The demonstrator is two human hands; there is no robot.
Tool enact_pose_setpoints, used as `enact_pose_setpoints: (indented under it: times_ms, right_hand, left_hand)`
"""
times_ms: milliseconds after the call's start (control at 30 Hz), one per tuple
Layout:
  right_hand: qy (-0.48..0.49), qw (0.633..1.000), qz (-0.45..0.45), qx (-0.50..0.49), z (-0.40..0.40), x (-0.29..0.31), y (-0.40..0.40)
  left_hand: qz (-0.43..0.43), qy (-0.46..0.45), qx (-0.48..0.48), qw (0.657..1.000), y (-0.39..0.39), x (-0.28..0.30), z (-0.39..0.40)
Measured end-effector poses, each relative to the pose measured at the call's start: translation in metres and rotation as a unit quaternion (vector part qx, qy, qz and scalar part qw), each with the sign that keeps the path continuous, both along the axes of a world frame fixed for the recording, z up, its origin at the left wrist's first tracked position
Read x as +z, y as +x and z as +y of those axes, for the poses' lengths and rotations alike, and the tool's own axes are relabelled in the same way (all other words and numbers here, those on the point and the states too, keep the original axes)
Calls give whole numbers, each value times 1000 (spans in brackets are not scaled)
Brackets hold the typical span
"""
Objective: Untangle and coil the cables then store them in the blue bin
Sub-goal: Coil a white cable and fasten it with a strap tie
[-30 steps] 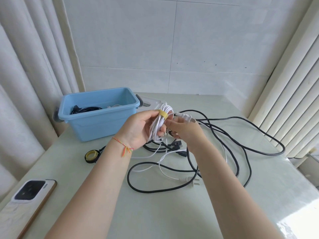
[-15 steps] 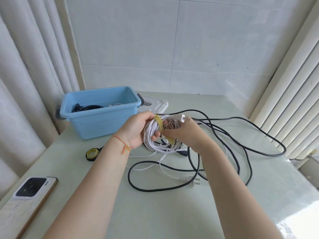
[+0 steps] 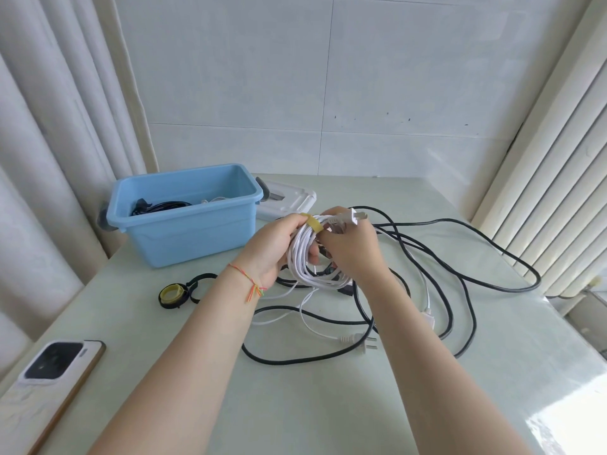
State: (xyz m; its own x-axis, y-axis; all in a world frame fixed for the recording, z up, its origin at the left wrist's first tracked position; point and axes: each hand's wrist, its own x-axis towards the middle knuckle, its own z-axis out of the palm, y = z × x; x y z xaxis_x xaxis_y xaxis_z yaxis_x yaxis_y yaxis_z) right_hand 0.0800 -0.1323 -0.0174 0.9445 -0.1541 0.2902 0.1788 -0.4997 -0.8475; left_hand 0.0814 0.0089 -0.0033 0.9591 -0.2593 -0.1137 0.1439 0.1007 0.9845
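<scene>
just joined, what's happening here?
A person is tidying cables. Both hands hold a white coil above the table: left hand grips it at a yellow strap, right hand holds the plug end. Black cables lie loose on the table. The blue bin already holds some cable.

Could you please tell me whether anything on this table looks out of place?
Yes: a phone lies at the table's near left edge, apart from the cable work. Black cables and a white cable remain tangled.
</scene>
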Motion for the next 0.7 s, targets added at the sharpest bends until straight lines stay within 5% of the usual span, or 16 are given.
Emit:
enact_pose_setpoints:
  times_ms: [133, 267, 333, 433, 533, 700]
  right_hand:
    - [55, 998, -2, -13, 0, 2, -1]
    - [78, 992, 59, 85, -5, 7, -6]
    - [183, 954, 102, 215, -13, 6, -6]
    - [319, 846, 172, 392, -24, 3, -6]
    - [393, 804, 195, 401, -24, 0, -3]
    - [303, 894, 173, 281, -19, 2, 1]
  left_hand:
    - [56, -63, 80, 993, 0, -1, -13]
    - [57, -98, 76, 991, 0, 0, -12]
    - [36, -95, 51, 994, 0, 2, -5]
    - [16, -108, 6, 994, 4, 4, 8]
    - [0, -89, -42, 995, 6, 4, 18]
    - [-15, -5, -47, 999, 4, 2, 20]
